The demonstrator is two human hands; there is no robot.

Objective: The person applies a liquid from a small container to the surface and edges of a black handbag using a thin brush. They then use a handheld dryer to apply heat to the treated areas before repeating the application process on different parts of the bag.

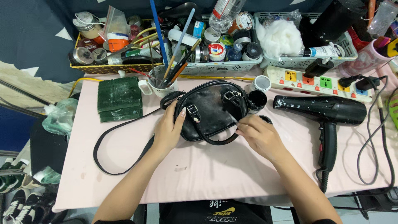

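Fingers of the left hand (168,132) lie flat, together, against the black handbag (209,110); right hand (258,135) curls on its edge (soft, light leather, best gripped by the handles).

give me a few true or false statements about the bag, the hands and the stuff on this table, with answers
1. The black handbag lies on the pink table between both hands. True.
2. The left hand holds a paintbrush. False: it rests against the bag's left side; the brushes stand in a cup.
3. The black hair dryer lies to the right of the bag. True.
4. The right hand grips the hair dryer. False: it rests at the bag's lower right edge, apart from the dryer.
5. The bag's long strap loops out across the table to the left. True.
6. The green block sits on top of the bag. False: it lies on the table, left of the bag.
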